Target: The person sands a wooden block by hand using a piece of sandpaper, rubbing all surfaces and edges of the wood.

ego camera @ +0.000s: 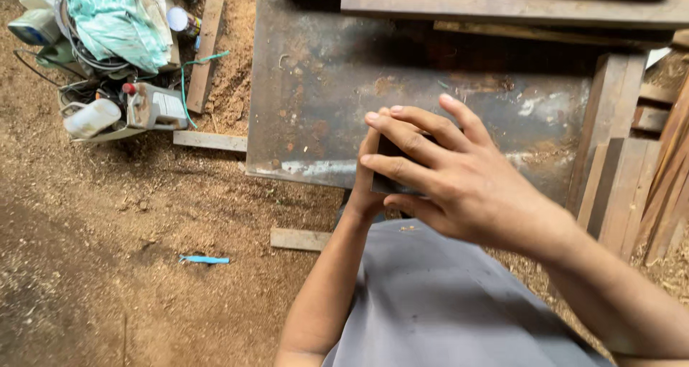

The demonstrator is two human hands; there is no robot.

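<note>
My left hand [364,194] and my right hand [452,173] meet in front of my chest, above the near edge of a rusty metal table top [323,87]. Both grip a small dark flat block [387,167], mostly hidden between them. My right hand lies over it with fingers spread across its face. My left hand holds it from behind, and only its fingertips and wrist show. My grey shirt [445,302] fills the bottom of the view.
Long wooden planks [502,4] lie across the far side of the table, and more boards [624,144] stack at the right. On the sawdust floor at upper left sits a heap of tools, cables and cloth [108,44]. A blue strip [204,259] and wood offcuts [300,239] lie nearby.
</note>
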